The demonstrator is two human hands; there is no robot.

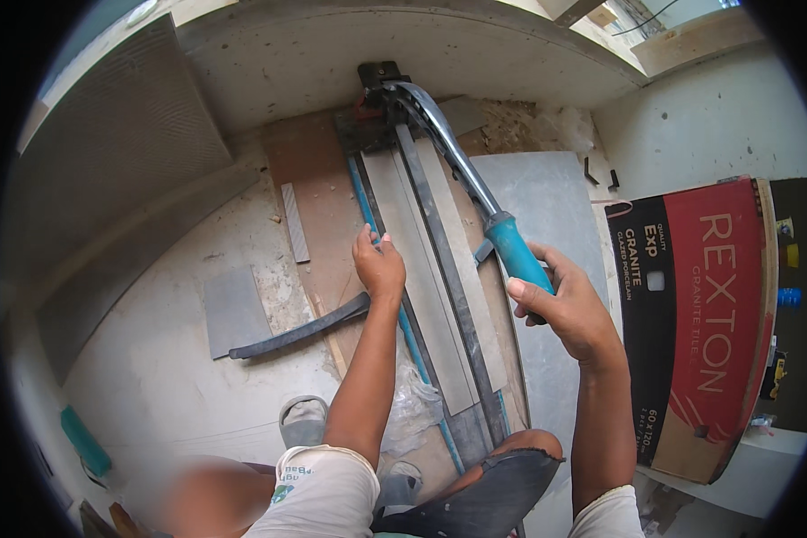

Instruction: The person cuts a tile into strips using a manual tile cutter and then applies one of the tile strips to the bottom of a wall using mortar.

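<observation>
A manual tile cutter (445, 269) lies lengthwise before me, its dark rail running from the far head toward my knees. A pale grey tile (402, 229) rests on its bed, reaching out on both sides of the rail; a thin line runs along it. My right hand (569, 300) is closed around the lower end of the teal handle (513, 247), whose metal lever rises to the cutter's far end. At the bed's left blue edge is my left hand (379, 264), fingers curled; what they hold, if anything, is hidden.
A dark curved support arm (300, 334) sticks out left of the cutter. Cut tile pieces (238, 309) lie on the dusty floor. A large grey tile (547, 193) lies to the right, beside a red and black tile carton (690, 323). Clear plastic (412, 408) lies near my feet.
</observation>
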